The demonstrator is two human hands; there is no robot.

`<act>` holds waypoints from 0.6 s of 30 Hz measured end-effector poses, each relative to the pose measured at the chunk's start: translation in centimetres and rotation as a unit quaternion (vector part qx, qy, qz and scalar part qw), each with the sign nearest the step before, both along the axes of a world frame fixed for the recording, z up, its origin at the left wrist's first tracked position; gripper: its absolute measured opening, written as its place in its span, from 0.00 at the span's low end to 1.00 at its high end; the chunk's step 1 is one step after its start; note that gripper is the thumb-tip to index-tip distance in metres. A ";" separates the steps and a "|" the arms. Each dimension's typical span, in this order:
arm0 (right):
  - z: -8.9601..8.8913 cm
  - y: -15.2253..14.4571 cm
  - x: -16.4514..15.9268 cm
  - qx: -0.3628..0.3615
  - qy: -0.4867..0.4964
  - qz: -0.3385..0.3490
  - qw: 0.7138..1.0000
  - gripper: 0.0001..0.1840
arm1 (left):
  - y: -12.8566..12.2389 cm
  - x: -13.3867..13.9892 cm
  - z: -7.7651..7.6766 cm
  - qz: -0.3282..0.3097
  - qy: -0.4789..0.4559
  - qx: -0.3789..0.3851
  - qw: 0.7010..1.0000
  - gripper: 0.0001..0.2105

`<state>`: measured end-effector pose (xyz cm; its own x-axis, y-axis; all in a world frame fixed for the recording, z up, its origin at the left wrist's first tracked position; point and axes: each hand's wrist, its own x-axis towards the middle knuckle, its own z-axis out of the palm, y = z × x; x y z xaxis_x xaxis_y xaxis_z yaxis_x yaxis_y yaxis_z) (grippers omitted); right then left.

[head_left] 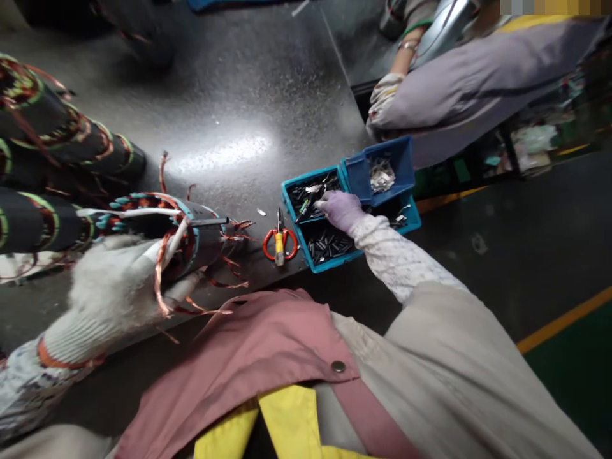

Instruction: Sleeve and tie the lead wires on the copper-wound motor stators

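Note:
My left hand (112, 287), in a white knit glove, is closed around the near side of a motor stator (208, 245) lying at the table's edge. Loose copper wire ends stick out of the stator, and white sleeving crosses its opening. Reaching out to the right, my right hand (342, 210) wears a light purple glove. Its fingertips are pinched together over the upper left compartment of a teal parts box (332, 261), among small dark pieces. What lies between those fingers is too small to make out.
Red-handled snips (280, 245) lie between stator and box. A dark blue bin (354, 175) with pale metal bits sits in the box. More wound stators (57, 131) are stacked at left. A co-worker's sleeved arm (454, 83) rests at upper right.

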<state>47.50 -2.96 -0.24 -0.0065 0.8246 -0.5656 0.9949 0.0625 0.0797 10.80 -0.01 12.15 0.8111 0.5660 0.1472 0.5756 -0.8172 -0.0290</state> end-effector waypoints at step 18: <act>1.7 -3.2 -7.1 0.153 0.543 -0.416 0.713 0.19 | -0.3 -0.5 -0.1 0.079 0.111 -0.098 0.986 0.24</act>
<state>40.43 -6.13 1.48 0.2589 0.8824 -0.3928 0.1628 -0.4407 -0.8828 10.28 -0.31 12.07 0.7104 0.6880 -0.1484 0.6934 -0.7203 -0.0194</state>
